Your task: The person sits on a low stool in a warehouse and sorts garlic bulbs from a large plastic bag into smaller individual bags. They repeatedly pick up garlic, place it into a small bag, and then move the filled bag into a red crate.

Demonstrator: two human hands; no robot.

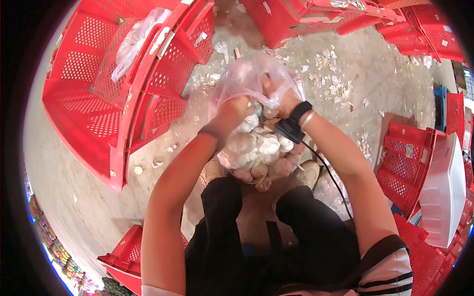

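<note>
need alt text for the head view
A person's left hand and right hand touch a translucent plastic bag, with whitish garlic bulbs just below them. Red crates surround the person on a grey floor strewn with pale flakes.

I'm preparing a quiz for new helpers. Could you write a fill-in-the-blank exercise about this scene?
1. The translucent plastic bag in front of the person contains bulbs of ____.
2. The large perforated crate at the upper left is coloured ____.
3. The black cable runs from a device on the person's ____ wrist.
4. The smooth-walled box at the far right is coloured ____.

Missing words: garlic; red; right; white.
</note>
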